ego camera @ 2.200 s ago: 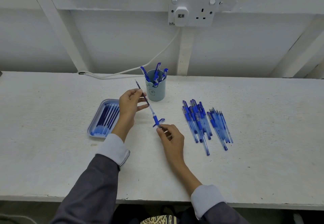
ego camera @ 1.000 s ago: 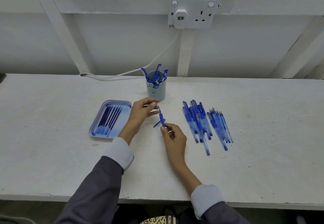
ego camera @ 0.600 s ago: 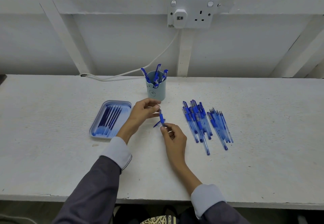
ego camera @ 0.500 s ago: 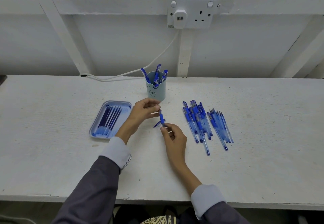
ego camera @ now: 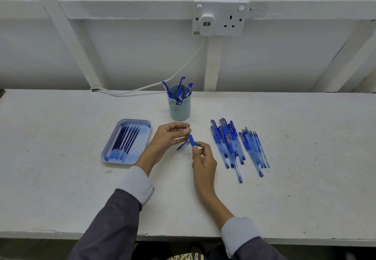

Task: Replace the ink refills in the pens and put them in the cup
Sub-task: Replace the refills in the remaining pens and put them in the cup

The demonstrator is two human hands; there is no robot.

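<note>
Right hand pinches the lower end of a blue pen. Left hand pinches the pen's upper tip. The pen is tilted, above the table. Blue cap just beneath; support cannot be told. Cup with pens stands behind. Refill tray to the left, loose pens to the right.

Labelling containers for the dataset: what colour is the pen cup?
The cup is pale blue-green; the head view, the only one, shows it.
</note>
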